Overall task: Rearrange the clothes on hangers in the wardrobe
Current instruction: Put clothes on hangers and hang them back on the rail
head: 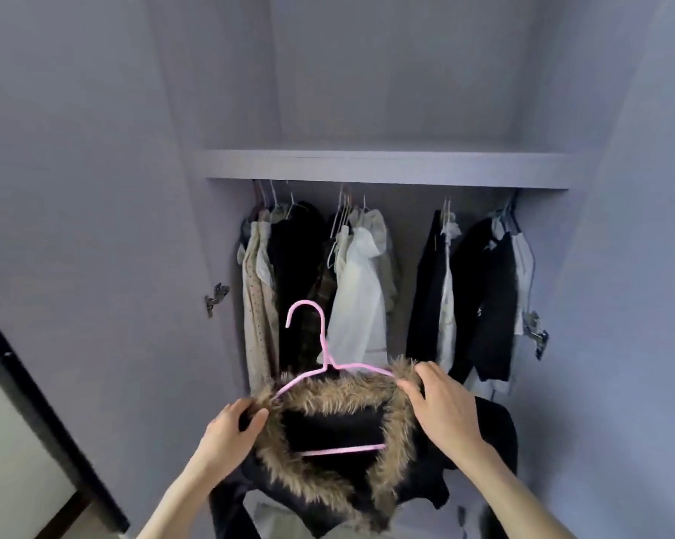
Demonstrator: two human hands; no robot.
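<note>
A black coat [483,453] with a brown fur-trimmed hood [328,394] hangs on a pink wire hanger [320,344], held in front of the open wardrobe. My left hand [231,433] grips the coat's left shoulder at the fur edge. My right hand [441,402] curls over the right shoulder, fingers on the fur. The hanger's hook points up and left, free of the rail. Behind it, several garments hang under the shelf: beige and black ones [277,274] at left, a white one [359,289] in the middle, dark ones [483,289] at right.
A lilac shelf [386,169] spans the wardrobe above the clothes. Both doors stand open, with metal hinges [215,297] left and right. A gap shows in the row between the white garment and the dark ones. A dark door frame [36,414] runs at lower left.
</note>
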